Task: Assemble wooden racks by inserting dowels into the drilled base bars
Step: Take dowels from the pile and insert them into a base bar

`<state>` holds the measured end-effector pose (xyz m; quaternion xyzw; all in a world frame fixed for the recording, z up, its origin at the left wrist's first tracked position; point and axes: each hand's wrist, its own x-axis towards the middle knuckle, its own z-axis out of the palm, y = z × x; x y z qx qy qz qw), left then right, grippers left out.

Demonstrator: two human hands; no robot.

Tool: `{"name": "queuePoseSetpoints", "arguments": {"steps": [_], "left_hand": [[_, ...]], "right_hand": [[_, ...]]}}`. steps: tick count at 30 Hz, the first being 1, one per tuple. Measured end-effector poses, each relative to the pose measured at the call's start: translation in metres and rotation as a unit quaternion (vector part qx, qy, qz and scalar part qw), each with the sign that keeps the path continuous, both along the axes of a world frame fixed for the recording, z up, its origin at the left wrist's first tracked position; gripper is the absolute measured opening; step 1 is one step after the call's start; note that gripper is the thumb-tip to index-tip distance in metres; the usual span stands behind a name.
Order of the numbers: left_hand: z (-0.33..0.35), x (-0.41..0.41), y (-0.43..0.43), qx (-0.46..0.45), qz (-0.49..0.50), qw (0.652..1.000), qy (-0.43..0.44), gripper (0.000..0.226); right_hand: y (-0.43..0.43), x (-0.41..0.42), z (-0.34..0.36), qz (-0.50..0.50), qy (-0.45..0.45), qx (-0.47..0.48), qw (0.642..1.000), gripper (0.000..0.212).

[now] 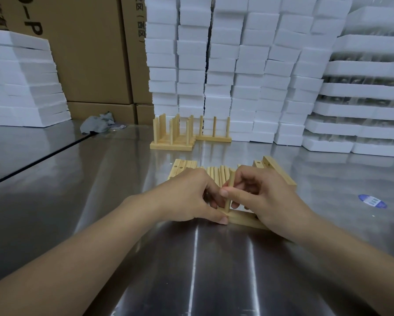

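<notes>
Shiny metal table (191, 258), with white foam blocks (237, 65) stacked at 12 o'clock. In the middle, the left hand (186, 197) grips the base bar (241, 218). The right hand (266, 197) pinches a dowel (229, 185) standing straight up in it. Finished racks (173, 137) stand at 12 o'clock.

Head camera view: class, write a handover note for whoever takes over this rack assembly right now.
Left hand grips the base bar on the table, thumb at its end.
Right hand pinches a dowel upright on the bar; how deep it sits is hidden.
Loose dowels and drilled bars lie just behind the hands.
Done: finished racks at the back.
Left: seat this dowel, fill the other holes, then the drilled bars.
</notes>
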<state>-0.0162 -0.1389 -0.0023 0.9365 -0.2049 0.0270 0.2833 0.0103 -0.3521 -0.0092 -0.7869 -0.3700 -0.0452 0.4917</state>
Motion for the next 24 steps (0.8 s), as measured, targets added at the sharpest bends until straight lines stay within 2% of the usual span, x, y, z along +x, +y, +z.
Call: {"name": "queuePoseSetpoints", "arguments": {"steps": [6,11,14,17,19,24], "left_hand": [[0.001,-0.001,-0.001,0.005,0.005,1.0,-0.004,0.034],[0.003,-0.004,-0.003,-0.007,0.004,1.0,0.004,0.031],[0.003,-0.003,-0.005,-0.009,-0.003,1.0,0.008,0.02],[0.001,0.0,-0.005,-0.008,-0.001,1.0,0.009,0.023],[0.0,0.001,-0.004,-0.007,-0.002,1.0,0.013,0.023],[-0.002,0.005,-0.003,-0.006,-0.005,1.0,0.027,0.022]], "right_hand": [[0.004,-0.004,0.003,-0.031,-0.014,-0.022,0.999,0.03],[0.002,-0.006,0.006,-0.047,-0.033,-0.042,0.997,0.025],[0.001,-0.007,0.009,-0.01,0.033,0.045,0.998,0.023],[0.003,-0.007,0.009,0.017,0.08,0.113,0.99,0.02],[0.004,-0.007,0.009,0.03,0.092,0.12,0.988,0.008],[0.003,-0.005,0.01,0.037,0.088,0.098,0.991,0.018]]}}
